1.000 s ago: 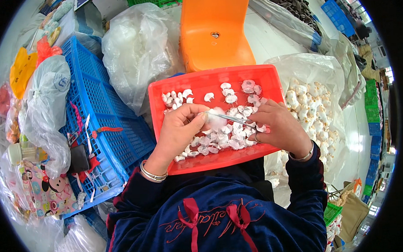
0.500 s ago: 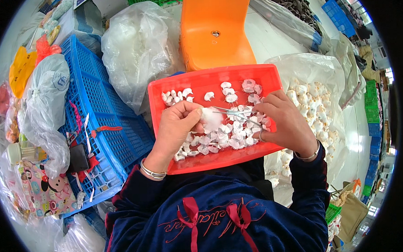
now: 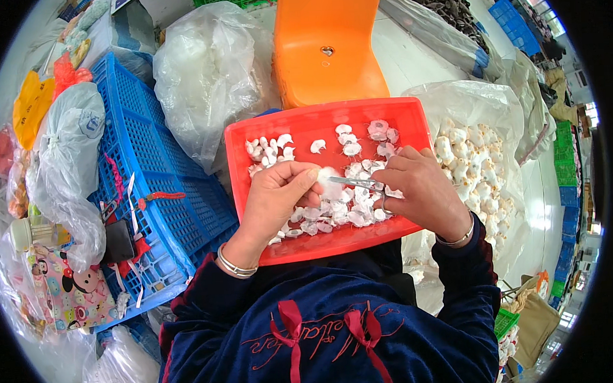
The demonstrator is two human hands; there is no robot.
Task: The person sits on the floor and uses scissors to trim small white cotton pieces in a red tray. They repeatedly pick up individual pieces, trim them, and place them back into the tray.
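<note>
My left hand (image 3: 279, 196) is closed, its thumb and fingers pinching a tuft of white stuffing (image 3: 329, 184) above the red tray (image 3: 322, 250). My right hand (image 3: 424, 191) grips slim metal forceps (image 3: 357, 183) with scissor-like loops, partly hidden by the fingers. Their tips point left and touch the tuft. Many small white fabric pieces (image 3: 321, 214) lie beneath my hands in the tray. At its far left sits a group of plump, curved white pieces (image 3: 268, 149), and a single curved piece (image 3: 318, 146) rests apart from them.
A clear bag (image 3: 478, 165) of white stuffed pieces stands right of the tray. To the left are a blue crate (image 3: 160, 163) and a large clear bag (image 3: 211, 73) of white fluff. An orange chair (image 3: 328, 49) stands beyond the tray.
The forceps' arms were spread apart and now lie close together, tips at the tuft. My left hand has shifted slightly right and down with the stuffing.
</note>
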